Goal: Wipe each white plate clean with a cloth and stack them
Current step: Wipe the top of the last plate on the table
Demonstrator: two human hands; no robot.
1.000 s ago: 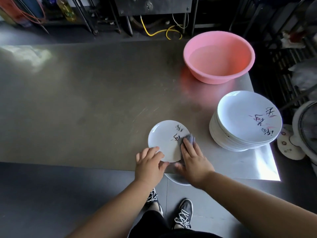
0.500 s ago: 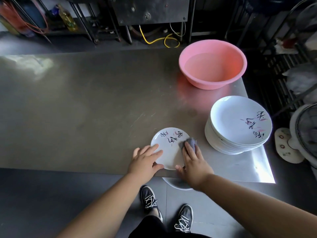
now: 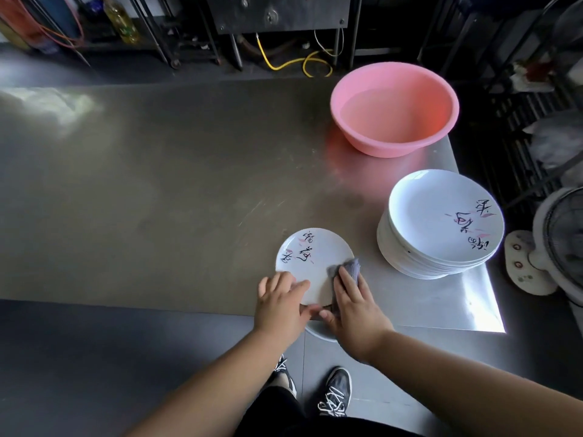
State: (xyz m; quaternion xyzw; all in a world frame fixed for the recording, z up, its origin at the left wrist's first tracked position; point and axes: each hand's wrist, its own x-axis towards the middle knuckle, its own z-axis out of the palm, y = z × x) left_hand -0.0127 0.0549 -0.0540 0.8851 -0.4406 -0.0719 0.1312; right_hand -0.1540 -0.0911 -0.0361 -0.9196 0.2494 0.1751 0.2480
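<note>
We are pressing the grey cloth (image 3: 347, 269) onto the small plate (image 3: 310, 263) at four o'clock with flat right fingers (image 3: 345, 283); left fingers (image 3: 285, 287), straight, are steadying its seven o'clock rim.

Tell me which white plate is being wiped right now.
The single plate lying alone near the table's front edge: the right hand presses a grey cloth on it while the left hand steadies it. The stack of plates sits untouched to its right.

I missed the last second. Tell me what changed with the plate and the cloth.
The small plate turned under the hands: its writing swung from beside the cloth to the far left. The right hand still presses the cloth, the left hand still steadies the rim. The stack stayed put.
</note>
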